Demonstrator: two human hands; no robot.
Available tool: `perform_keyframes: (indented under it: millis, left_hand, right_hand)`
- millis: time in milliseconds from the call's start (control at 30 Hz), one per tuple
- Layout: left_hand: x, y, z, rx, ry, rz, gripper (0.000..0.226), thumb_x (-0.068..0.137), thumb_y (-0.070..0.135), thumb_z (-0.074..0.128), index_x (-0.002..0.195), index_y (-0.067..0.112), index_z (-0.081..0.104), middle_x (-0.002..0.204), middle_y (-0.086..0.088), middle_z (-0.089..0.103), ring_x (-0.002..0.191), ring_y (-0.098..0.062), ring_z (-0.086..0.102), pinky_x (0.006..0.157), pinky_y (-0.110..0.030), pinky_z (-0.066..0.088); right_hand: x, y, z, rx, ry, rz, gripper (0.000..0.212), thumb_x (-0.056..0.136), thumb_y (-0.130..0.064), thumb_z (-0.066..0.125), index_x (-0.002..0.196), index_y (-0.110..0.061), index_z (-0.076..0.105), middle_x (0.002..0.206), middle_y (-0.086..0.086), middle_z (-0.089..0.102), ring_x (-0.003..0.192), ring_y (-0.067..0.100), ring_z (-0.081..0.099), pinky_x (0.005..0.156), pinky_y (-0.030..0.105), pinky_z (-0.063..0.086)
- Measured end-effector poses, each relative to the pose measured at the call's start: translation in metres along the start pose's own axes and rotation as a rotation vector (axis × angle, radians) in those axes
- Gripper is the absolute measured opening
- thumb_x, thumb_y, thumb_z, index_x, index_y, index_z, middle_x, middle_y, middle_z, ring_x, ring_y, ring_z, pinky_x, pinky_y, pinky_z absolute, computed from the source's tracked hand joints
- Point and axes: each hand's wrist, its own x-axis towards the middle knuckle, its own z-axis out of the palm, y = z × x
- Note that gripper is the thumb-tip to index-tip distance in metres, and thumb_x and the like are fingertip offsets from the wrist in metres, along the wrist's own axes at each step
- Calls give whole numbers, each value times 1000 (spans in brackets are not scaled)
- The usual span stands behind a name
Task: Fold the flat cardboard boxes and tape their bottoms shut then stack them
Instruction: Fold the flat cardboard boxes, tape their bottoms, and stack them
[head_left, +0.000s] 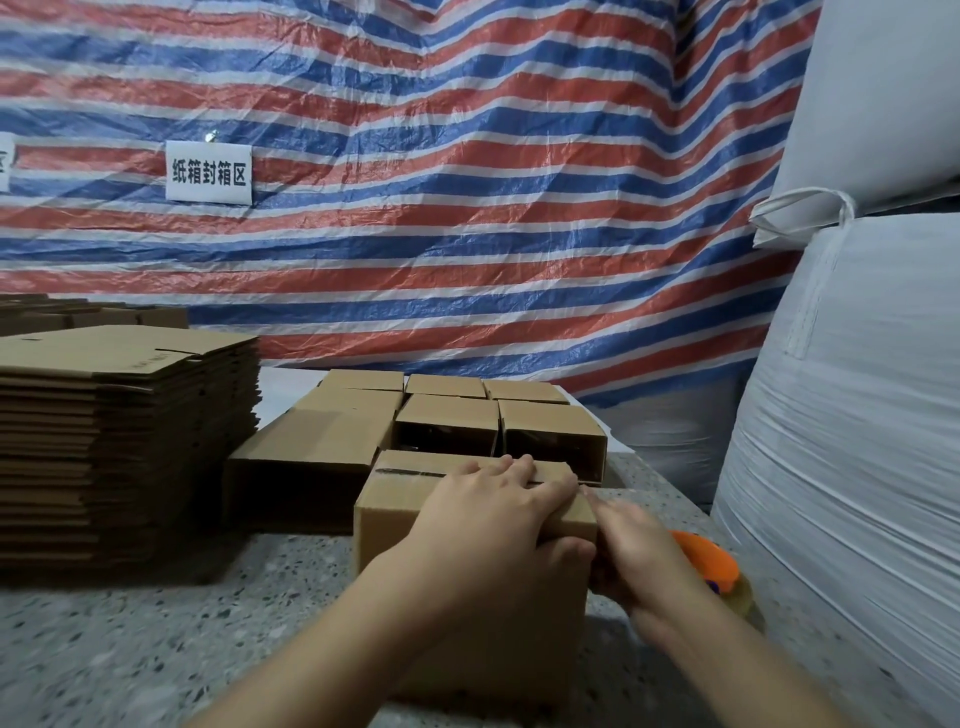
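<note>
While the speckled bench (156, 639) carries the work, we see both hands on one folded box (410, 525) near its front edge.

We find the left hand (493, 525) laid over the box top, fingers reaching the flap seam and thumb hooked on the right side. The right hand (639, 551), blurred, touches the box's right face; we cannot tell its grip. An orange tape dispenser (711, 561) lies just beside it. Toward the back edge stand finished boxes (447, 423) in rows, and at the left edge a stack of flat cardboard (124, 415).
</note>
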Motion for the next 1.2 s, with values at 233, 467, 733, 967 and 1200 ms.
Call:
perform_keyframes:
  millis: [233, 467, 733, 967, 1200]
  left_hand:
    - [0, 0, -1, 7, 21, 2, 70, 94, 69, 30, 152, 29, 27, 157, -4, 34, 144, -23, 30, 115, -40, 26]
    - [0, 1, -4, 0, 16, -20, 81, 92, 70, 34, 154, 20, 23, 162, -3, 23, 149, -19, 21, 119, -37, 19]
    - [-7, 0, 0, -9, 182, 2, 62, 94, 61, 40, 138, 17, 41, 147, -5, 47, 135, -19, 44, 110, -33, 35]
    - [-9, 1, 4, -41, 250, 7, 56, 92, 57, 50, 133, 19, 54, 143, -2, 53, 132, -17, 47, 112, -32, 32]
    - [-39, -18, -16, -256, 503, 58, 61, 93, 60, 43, 143, 26, 42, 146, 10, 47, 134, -5, 40, 114, -27, 29]
  right_hand:
    - [-7, 16, 20, 224, 119, 55, 36, 101, -41, 54, 91, -15, 76, 75, 11, 77, 61, 22, 74, 52, 30, 51]
    - [-2, 24, 11, -15, 254, -219, 38, 106, -43, 37, 113, -17, 64, 109, 6, 68, 101, 22, 64, 88, 45, 53]
    - [-28, 25, 33, -83, 64, -306, 83, 75, -76, 24, 153, -47, 32, 158, -11, 39, 142, 13, 38, 112, 38, 38]
    - [-32, 24, 32, -151, 125, -214, 106, 64, -85, 16, 145, -26, 52, 131, -1, 64, 129, 21, 52, 111, 43, 39]
    - [-33, 21, 25, -108, 28, -243, 96, 66, -88, 28, 153, -49, 26, 158, -8, 39, 125, 6, 43, 99, 36, 43]
